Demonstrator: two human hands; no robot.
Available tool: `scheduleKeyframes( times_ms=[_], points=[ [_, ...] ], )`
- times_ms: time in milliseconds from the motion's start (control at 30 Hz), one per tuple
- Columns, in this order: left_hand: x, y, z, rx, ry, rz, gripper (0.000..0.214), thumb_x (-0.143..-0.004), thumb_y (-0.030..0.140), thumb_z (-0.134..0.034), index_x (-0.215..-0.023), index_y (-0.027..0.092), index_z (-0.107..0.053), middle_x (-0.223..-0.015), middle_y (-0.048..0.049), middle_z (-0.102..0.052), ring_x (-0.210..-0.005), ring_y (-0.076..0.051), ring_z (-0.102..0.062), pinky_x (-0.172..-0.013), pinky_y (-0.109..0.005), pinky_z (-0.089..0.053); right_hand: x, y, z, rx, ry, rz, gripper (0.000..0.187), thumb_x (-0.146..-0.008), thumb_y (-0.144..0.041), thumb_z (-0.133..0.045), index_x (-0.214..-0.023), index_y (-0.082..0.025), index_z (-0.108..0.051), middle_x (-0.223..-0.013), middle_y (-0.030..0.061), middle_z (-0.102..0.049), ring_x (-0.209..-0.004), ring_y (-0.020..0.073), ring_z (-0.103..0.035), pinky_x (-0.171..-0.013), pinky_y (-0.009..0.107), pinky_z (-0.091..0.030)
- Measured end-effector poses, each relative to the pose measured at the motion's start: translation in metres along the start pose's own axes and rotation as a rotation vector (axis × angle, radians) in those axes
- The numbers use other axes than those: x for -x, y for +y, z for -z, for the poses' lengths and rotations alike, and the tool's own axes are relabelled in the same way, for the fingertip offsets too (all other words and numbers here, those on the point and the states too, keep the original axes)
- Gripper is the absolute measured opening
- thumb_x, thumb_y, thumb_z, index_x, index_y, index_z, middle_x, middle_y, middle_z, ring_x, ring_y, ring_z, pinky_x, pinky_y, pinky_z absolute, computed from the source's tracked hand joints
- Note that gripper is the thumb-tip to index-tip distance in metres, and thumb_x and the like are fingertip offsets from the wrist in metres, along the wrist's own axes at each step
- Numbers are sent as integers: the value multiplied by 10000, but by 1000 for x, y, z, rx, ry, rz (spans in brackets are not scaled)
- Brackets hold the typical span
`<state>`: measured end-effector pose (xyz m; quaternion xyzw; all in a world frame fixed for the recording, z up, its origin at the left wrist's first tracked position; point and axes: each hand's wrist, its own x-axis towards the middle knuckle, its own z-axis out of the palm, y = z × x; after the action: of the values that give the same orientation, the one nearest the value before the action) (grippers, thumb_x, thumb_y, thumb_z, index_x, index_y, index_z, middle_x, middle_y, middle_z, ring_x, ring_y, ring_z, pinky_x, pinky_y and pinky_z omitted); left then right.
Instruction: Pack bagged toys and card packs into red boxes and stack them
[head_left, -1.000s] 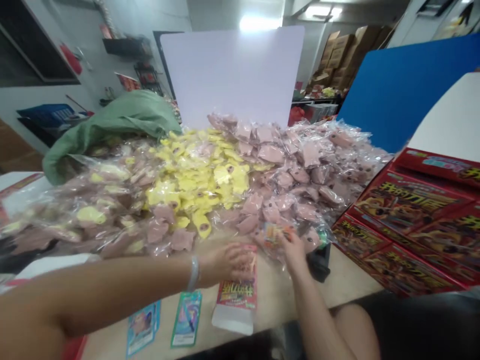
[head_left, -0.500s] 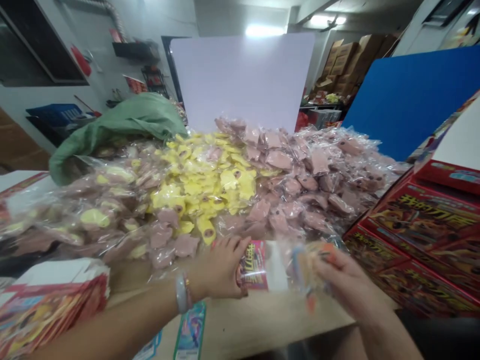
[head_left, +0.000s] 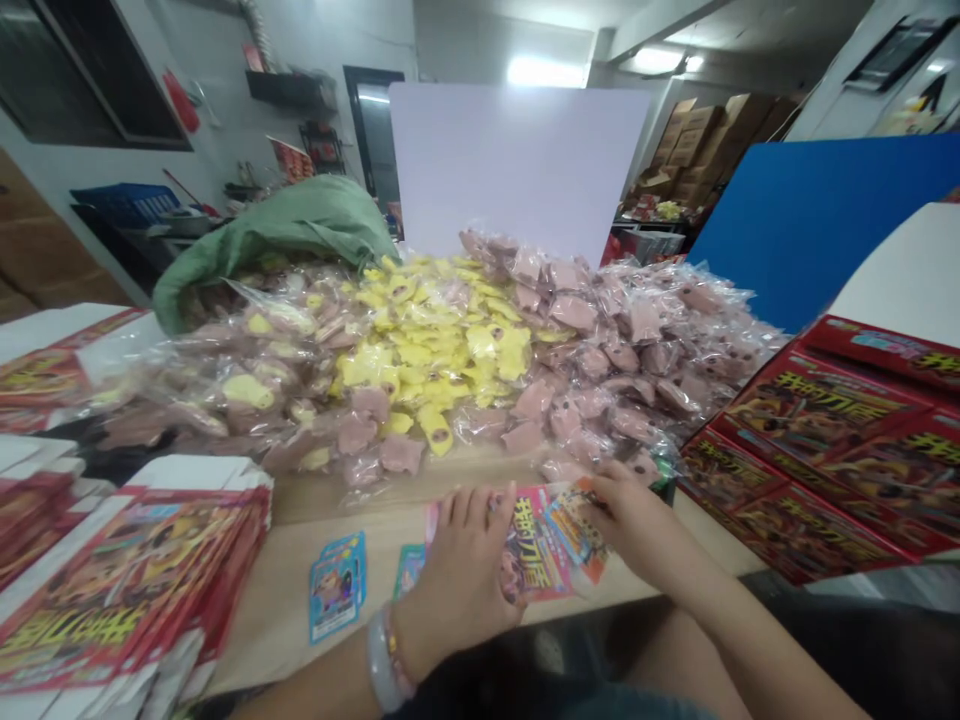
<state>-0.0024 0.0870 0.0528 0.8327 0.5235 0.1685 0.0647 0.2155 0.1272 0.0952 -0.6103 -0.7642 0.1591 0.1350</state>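
Note:
My left hand, with a pale bracelet at the wrist, grips a red and pink printed box on the table from above, its fingers and thumb spanning the box's width. My right hand pinches an orange and blue printed packet at the box's right end. How far the packet overlaps the box or enters it, I cannot tell. Beside my left hand a green-edged card shows in part. Blue-bordered cards lie overlapped further left.
Folded red cartons are stacked at left. Behind my hands are heaped bagged yellow pieces and bagged pink pieces, with a green sack at back left. Printed red boxes stand stacked at right, near a blue panel.
My right hand has brought the packet left to the box's right end. The view has shifted, showing more of the blue-bordered cards and the folded cartons. My left hand stays on the box.

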Motion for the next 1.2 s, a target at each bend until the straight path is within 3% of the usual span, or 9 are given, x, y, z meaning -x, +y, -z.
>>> scheduleKeyframes(
  times_ms=[233, 333, 567, 667, 767, 933, 1000, 1133, 1200],
  points=[
    [10, 13, -4, 2, 40, 36, 860, -568, 356, -620, -1341, 162, -299, -1191, -128, -395, -1107, -312, -324, -1003, -465, -190, 0, -13, 4, 108, -4, -13, 136, -764, -192, -451, -702, -155, -567, -801, 78, -557, -756, 191, -527, -693, 307, -391],
    [5, 17, -8, -6, 96, 126, 880, -555, 360, -642, -1339, 148, -304, -1184, -145, -381, -1101, -329, -325, -987, -479, -210, -6, -22, -7, -233, 29, -67, 126, -748, -247, -501, -790, -149, -569, -807, 67, -592, -749, 192, -539, -666, 306, -423],
    [29, 27, -25, 199, 119, 123, 899, -538, 339, -648, -1345, 165, -292, -1182, -129, -383, -1094, -311, -333, -985, -457, -234, 11, -32, -30, -1144, -630, -377, 437, -755, -552, -500, -864, -147, -626, -810, 67, -662, -769, 184, -607, -739, 324, -477],
    [44, 39, -31, 361, 110, 293, 978, -509, 377, -670, -1364, 165, -245, -1196, -137, -382, -1116, -326, -329, -982, -468, -244, 26, -46, -33, -1060, -488, -365, 459, -772, -563, -463, -896, -155, -633, -862, 85, -667, -799, 213, -608, -768, 349, -472],
    [59, 47, -29, 538, 40, 491, 1096, -469, 360, -704, -1388, 115, -160, -1244, -174, -354, -1169, -354, -296, -995, -488, -234, 46, -58, -28, -737, -267, -113, 353, -750, -455, -565, -955, -178, -638, -917, 66, -663, -872, 222, -581, -806, 319, -450],
    [82, 44, -18, 1208, -235, 372, 977, -597, 368, -691, -1387, 112, -177, -1305, -179, -379, -1192, -317, -365, -1008, -442, -280, 69, -50, -19, -794, -743, 8, 310, -816, -405, -494, -852, -159, -678, -794, 46, -675, -707, 170, -606, -633, 250, -482],
    [87, 43, -18, 1597, -196, 336, 867, -715, 392, -620, -1396, 179, -129, -1318, -142, -402, -1156, -274, -438, -976, -407, -339, 73, -44, -22, -781, -562, 17, 288, -796, -404, -527, -880, -175, -681, -831, 51, -678, -748, 177, -613, -667, 261, -490],
    [95, 49, -19, 1926, 52, 326, 842, -756, 418, -608, -1375, 272, -56, -1321, -109, -413, -1125, -249, -483, -932, -380, -388, 89, -41, -37, -822, 239, -169, 380, -760, -442, -561, -1072, -231, -609, -970, 71, -665, -898, 216, -603, -745, 302, -494],
    [100, 50, -17, 1819, 63, 260, 690, -763, 387, -607, -1315, 282, -206, -1256, -93, -465, -1036, -223, -541, -862, -351, -436, 102, -43, -45, -1054, 113, -312, 464, -799, -522, -448, -1124, -221, -586, -967, 84, -673, -902, 234, -616, -767, 340, -494]
  ],
)
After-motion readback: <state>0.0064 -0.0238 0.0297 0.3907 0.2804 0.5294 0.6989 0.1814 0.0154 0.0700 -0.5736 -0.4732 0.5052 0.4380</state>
